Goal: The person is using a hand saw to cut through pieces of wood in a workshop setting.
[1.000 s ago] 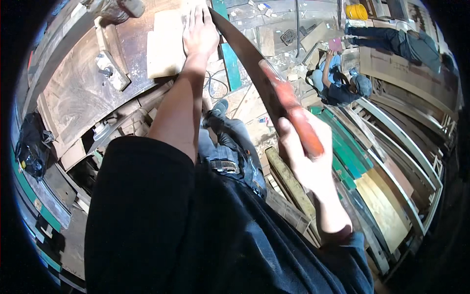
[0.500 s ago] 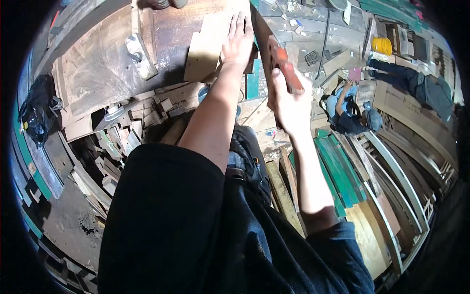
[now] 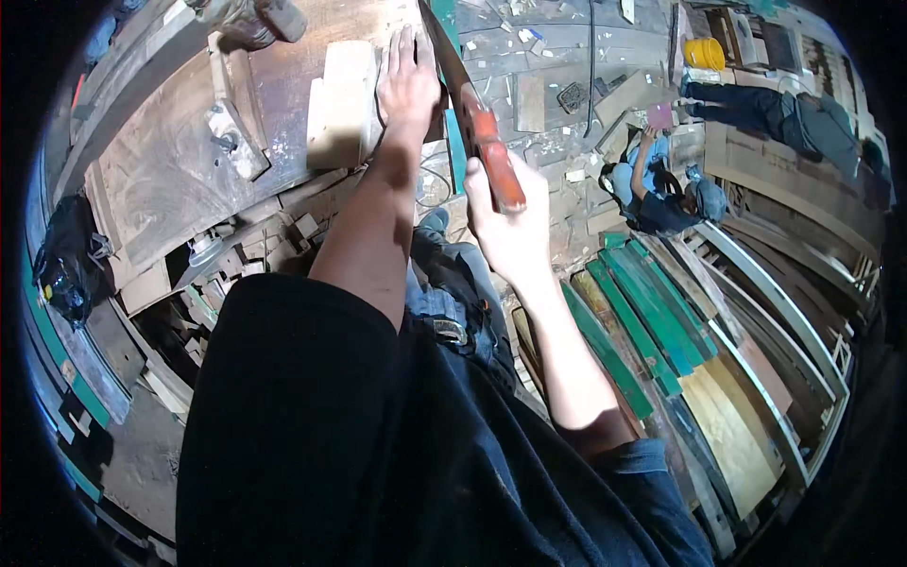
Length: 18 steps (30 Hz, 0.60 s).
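your left hand [image 3: 409,93] lay flat, fingers nearly straight, apparently steadying the pale board [image 3: 344,94]; your right [image 3: 515,222] wrapped firmly round the red-handled saw [image 3: 486,128].

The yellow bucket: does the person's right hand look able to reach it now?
Probably not: the right hand holds the red-handled saw, and the yellow bucket looks far off, near a co-worker's legs.

No lettering, labels or numbers can be read.
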{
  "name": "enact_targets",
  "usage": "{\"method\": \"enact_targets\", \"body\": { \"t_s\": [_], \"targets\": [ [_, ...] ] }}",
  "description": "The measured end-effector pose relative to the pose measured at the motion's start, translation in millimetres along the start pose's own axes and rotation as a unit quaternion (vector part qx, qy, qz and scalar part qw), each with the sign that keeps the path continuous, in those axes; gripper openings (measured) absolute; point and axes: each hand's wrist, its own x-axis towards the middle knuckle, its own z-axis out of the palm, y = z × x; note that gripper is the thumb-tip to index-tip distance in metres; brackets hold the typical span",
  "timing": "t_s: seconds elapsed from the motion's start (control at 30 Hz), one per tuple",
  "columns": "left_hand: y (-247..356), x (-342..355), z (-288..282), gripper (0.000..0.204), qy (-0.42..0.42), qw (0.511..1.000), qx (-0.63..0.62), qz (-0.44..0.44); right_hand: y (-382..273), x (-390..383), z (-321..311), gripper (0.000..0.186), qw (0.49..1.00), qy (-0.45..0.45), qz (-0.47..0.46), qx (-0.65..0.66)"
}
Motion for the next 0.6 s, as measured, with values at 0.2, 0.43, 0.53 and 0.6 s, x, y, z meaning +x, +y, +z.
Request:
{"method": "enact_targets", "body": {
  "t_s": [0.2, 0.43, 0.53, 0.6],
  "targets": [
    [-3, -7, -8, 0.056, -0.033, 0.999, -0.018, -0.009, -40, -58, -25, 0.009, 0.997, -0.02, 0.079, -0.01],
    [11, 0, -9, 0.05, -0.037, 0.999, 0.032, 0.004, -13, -40, -14, 0.01, 0.999, 0.015, 0.028, -0.039],
    [-1, 6, 2, 0.047, -0.032, 0.98, -0.173, -0.091, -6, -16, 5, 0.011, 1.0, -0.001, 0.019, -0.023],
    [8, 3, -5, 0.048, -0.045, 0.975, -0.188, -0.109, -3, -24, 4, 0.01, 0.999, -0.009, 0.016, -0.032]
  ]
}}
